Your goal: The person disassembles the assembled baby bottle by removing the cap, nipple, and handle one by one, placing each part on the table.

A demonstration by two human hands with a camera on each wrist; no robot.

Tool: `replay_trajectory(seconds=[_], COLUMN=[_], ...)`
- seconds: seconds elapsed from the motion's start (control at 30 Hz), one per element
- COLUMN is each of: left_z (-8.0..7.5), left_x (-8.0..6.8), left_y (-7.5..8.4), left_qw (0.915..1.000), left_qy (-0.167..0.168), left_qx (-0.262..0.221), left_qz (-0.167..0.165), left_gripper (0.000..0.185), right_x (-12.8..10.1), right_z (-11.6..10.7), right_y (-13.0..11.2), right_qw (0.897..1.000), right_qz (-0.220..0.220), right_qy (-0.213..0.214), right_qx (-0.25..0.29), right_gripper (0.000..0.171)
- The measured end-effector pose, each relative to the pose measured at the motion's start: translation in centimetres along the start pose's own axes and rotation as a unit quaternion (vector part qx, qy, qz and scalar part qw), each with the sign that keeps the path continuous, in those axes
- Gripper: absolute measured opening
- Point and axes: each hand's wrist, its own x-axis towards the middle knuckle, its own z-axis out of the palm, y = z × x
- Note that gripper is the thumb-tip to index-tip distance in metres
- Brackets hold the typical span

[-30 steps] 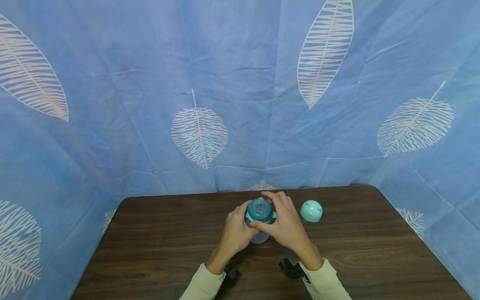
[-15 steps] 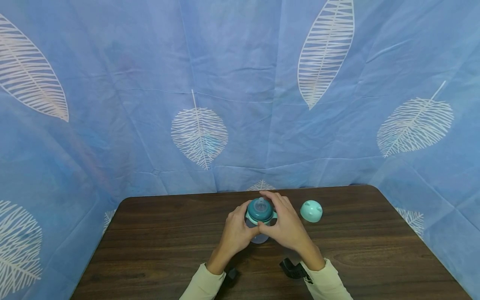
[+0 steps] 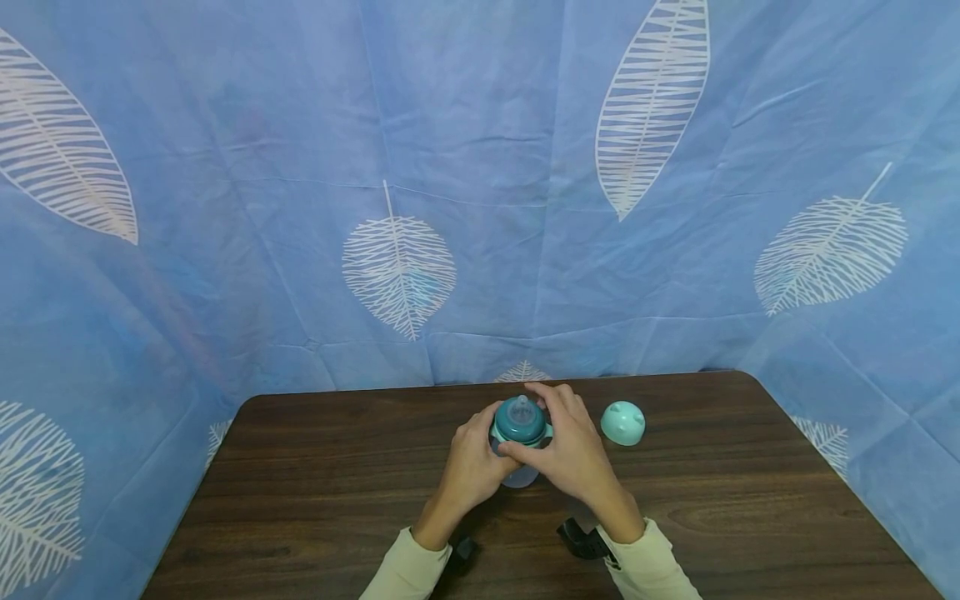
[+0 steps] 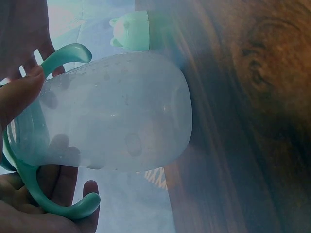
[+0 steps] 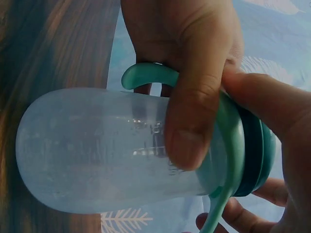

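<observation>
A baby bottle (image 3: 521,477) with a translucent body, mint side handles (image 4: 73,209) and a dark teal collar (image 5: 252,150) stands upright near the table's far edge; a clear teat tops it in the head view. My left hand (image 3: 472,462) grips the bottle's upper body at the handles, its thumb lying across the body in the right wrist view. Around the teal collar curl the thumb and fingers of my right hand (image 3: 567,442). Whether the base touches the table is hard to tell. A mint domed cap (image 3: 622,422) with small ears sits right of the hands.
The dark wood-grain table (image 3: 315,483) has rounded far corners. Behind it hangs a blue cloth (image 3: 487,250) with white leaf prints. A black strap device (image 3: 583,540) is on the right wrist.
My right thumb and fingertips shift slightly round the collar and then come back. My left hand, the bottle and the cap stay in place.
</observation>
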Motion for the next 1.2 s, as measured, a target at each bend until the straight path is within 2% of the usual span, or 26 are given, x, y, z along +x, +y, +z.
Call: replay_trajectory(seconds=[0.27,0.5,0.6,0.73,0.87,0.97,1.2], left_z=[-0.03,0.01,0.02,0.01,-0.03,-0.06,-0.04], left_x=[-0.06,-0.02,-0.05,-0.07,-0.04,-0.04,-0.03], left_y=[0.06,0.01,0.02,0.04,0.06,0.13,0.11], left_qw=[1.0000,1.0000,1.0000,0.9999,1.0000,0.9999,1.0000], left_qy=[0.003,-0.001,0.003,0.006,0.001,-0.002,0.002], left_qx=[0.004,0.001,0.002,0.005,0.001,-0.006,0.000], left_qz=[0.005,-0.006,0.003,0.012,-0.004,-0.012,0.001], left_gripper=[0.069,0.073,0.073,0.069,0.069,0.070,0.070], right_x=[-0.03,0.01,-0.01,-0.03,-0.06,-0.05,0.02], right_z=[-0.17,-0.72,-0.76,-0.55,-0.16,0.06,-0.09], right_y=[-0.11,-0.34,-0.27,-0.30,-0.31,-0.19,-0.01], right_qw=[0.999,0.999,0.999,0.999,1.000,1.000,1.000], right_qz=[-0.025,-0.028,-0.023,-0.004,0.012,0.006,-0.023], right_qy=[-0.002,-0.022,-0.026,-0.019,-0.005,0.007,0.010], right_qx=[0.020,0.037,0.039,0.030,0.005,-0.005,0.008], right_gripper=[0.075,0.075,0.077,0.084,0.092,0.091,0.082])
